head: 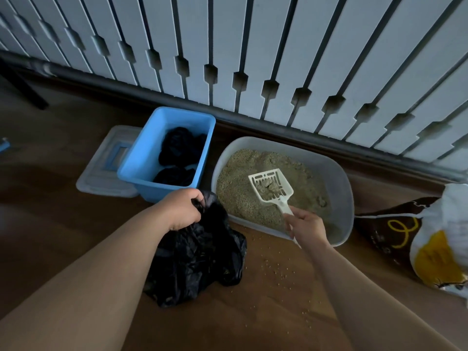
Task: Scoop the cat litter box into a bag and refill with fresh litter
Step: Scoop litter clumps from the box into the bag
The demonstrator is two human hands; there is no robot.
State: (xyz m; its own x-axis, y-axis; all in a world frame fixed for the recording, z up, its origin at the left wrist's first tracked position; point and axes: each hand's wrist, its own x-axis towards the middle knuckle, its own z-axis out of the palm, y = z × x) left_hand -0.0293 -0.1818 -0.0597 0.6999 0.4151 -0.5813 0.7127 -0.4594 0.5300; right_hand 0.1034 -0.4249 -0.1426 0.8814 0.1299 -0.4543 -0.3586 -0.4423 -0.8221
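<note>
A white slatted fence (253, 46) runs across the far side, well beyond both hands, above a brown wooden floor (278, 312). Just ahead of the right hand (307, 228) sits the grey litter box (339, 173), oval and filled with tan litter (240, 188); its near rim lies almost under that hand's knuckles. Beyond the left hand (181, 209), touching distance from the fingers, stands a blue bin (141, 158) with dark bundled bags (181, 150) inside, and a clear lid (101, 171) lies flat on the floor to the left of the bin. Far to the right of the right hand leans a brown, white and yellow litter sack (430, 244). Under and behind the left hand a black plastic bag (200, 257) slumps on the floor; the left hand is closed around its bunched top edge, holding it up beside the litter box. The right hand is clenched around the handle of a white slotted scoop (272, 184), whose head sits just ahead of the hand, over the litter, carrying a grey clump (268, 190). Another small clump (322, 201) rests in the litter to the right of the scoop. Scattered granules (276, 269) dot the floor between the two forearms.
</note>
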